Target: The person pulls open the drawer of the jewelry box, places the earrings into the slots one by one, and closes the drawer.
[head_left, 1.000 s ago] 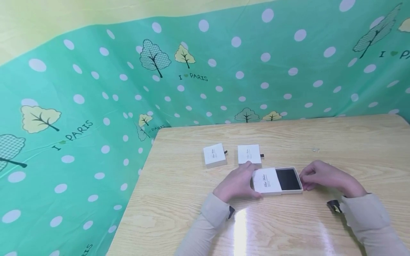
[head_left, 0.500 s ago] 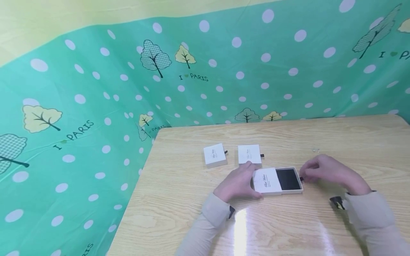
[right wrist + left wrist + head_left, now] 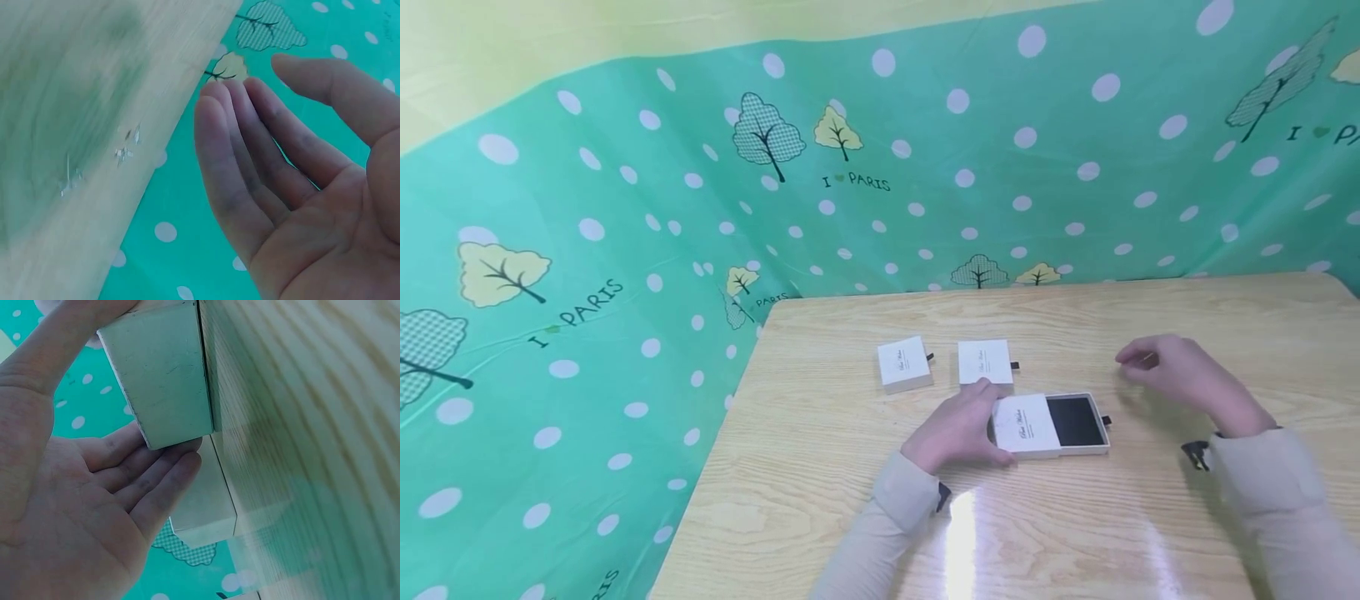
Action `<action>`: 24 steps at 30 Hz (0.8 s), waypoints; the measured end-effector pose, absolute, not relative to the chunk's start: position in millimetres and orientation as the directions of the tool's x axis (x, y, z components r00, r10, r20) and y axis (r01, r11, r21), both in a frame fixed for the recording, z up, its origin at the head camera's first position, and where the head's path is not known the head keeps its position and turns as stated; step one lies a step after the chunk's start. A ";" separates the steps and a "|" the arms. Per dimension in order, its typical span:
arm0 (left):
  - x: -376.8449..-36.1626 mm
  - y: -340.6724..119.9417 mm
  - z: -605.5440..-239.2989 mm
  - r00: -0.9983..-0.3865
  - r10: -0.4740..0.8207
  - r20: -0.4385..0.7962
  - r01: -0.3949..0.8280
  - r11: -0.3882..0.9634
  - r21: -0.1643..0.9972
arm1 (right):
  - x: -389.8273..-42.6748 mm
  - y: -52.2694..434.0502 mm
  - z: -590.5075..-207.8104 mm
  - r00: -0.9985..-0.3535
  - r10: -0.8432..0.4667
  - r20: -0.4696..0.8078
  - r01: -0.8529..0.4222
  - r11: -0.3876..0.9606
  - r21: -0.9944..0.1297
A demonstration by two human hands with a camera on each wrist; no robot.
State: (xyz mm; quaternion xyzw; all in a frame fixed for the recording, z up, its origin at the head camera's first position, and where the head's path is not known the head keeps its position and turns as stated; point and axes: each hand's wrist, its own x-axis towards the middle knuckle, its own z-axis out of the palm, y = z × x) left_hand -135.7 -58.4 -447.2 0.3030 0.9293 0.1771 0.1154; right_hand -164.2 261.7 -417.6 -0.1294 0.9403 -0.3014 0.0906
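Observation:
In the head view a white drawer box (image 3: 1022,423) with "Best Wishes" lettering lies on the table. Its drawer (image 3: 1078,420), lined in black, is pulled out to the right, and a black ribbon tab (image 3: 1107,421) sticks out from the drawer's end. My left hand (image 3: 955,429) holds the sleeve between thumb and fingers; the left wrist view shows its plain white end (image 3: 162,381). To the right, over the table, my right hand (image 3: 1187,379) hangs with fingers loosely bent and nothing between them. The right wrist view shows tiny shiny silvery pieces (image 3: 123,154) on the wood near that hand.
Two smaller white boxes with black tabs stand behind the drawer box: one at left (image 3: 904,363), the other (image 3: 983,361) close behind my left fingers. A wood-grain table (image 3: 820,467) carries everything. Green dotted cloth (image 3: 925,183) hangs along its back and left.
My right hand has let go of the drawer's black tab and moved away from it, back and to the right. My left hand and the half-drawn box stay in place.

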 end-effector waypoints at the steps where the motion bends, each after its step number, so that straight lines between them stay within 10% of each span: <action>1: -135.7 -58.3 -447.2 -0.790 0.603 -0.109 0.520 0.754 0.401 | -165.7 262.7 -417.4 -0.952 -0.292 -0.086 -0.189 0.788 -0.585; 24: -135.8 -54.0 -447.9 -0.777 0.620 -0.112 0.539 0.747 0.389 | -187.5 288.6 -437.1 -0.946 -0.276 -0.171 -0.140 0.822 -0.551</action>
